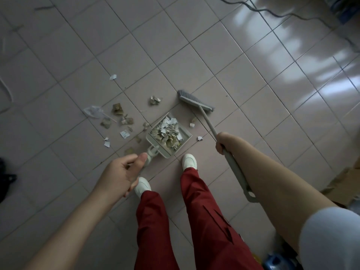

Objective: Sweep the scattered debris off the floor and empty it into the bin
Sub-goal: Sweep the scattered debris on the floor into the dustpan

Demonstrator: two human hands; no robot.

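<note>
Many torn paper scraps and crumpled brownish bits (124, 121) lie scattered on the tiled floor (194, 55), mostly left of the pale dustpan (186, 136), which already holds a heap of white and tan shreds. The left hand (121, 172) is wrapped around the dustpan's handle. The right hand (224, 143) clasps the grey broom (194, 100), whose bristles rest beyond the pan.

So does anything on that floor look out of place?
Yes: torn paper and crumpled scraps still lie scattered on the tiles left of the dustpan, which is already heaped full. A few bits sit between the dustpan and the broom.
</note>
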